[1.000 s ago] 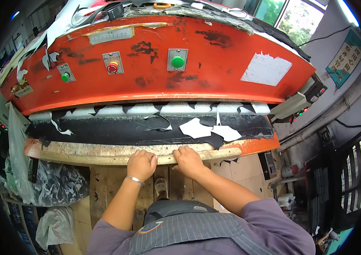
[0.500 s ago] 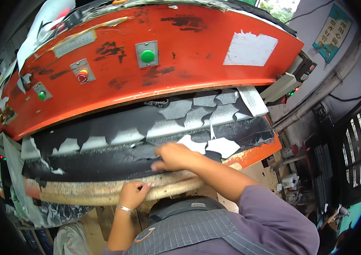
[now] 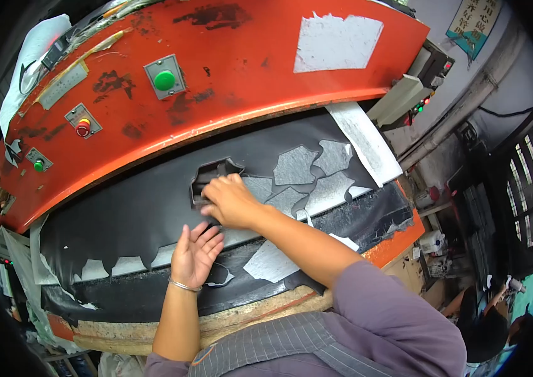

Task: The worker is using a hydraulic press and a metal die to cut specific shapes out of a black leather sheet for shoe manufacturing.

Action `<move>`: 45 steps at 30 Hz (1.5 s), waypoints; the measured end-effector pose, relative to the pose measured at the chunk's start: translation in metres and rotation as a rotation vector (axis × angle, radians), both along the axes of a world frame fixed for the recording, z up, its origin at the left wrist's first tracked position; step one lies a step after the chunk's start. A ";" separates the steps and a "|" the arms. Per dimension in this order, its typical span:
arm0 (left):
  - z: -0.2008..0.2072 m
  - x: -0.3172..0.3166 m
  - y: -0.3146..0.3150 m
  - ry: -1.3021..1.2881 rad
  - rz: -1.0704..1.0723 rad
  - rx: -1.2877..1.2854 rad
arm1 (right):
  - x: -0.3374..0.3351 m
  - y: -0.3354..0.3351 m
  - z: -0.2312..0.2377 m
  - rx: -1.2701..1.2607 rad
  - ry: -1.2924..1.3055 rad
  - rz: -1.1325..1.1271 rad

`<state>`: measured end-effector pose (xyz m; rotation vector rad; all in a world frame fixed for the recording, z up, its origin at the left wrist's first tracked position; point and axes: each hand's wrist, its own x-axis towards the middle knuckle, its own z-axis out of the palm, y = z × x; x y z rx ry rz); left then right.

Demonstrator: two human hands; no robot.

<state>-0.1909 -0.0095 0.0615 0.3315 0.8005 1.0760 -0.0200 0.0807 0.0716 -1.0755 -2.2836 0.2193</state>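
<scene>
Left hand (image 3: 197, 257) lifted off ledge (image 3: 122, 338), fingers open, nothing held. Right hand (image 3: 233, 202) brought to die (image 3: 211, 172) on black sheet (image 3: 115, 213), left hand's 1 o'clock; fingers curled, grip too blurred to call. So work's been shifted onto die.

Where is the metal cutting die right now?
Just left of centre in the head view, the cutting die is at the right hand, over the black sheet.

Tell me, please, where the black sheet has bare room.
Left of the dark frame, between the orange panel and the pale notches, the black sheet is mostly bare. Crowded: the right hand at the frame, pale cutouts rightward.
</scene>
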 end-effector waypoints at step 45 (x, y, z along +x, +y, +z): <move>-0.024 -0.146 -0.019 1.780 0.158 0.795 | -0.050 -0.050 -0.014 -0.049 -0.082 0.035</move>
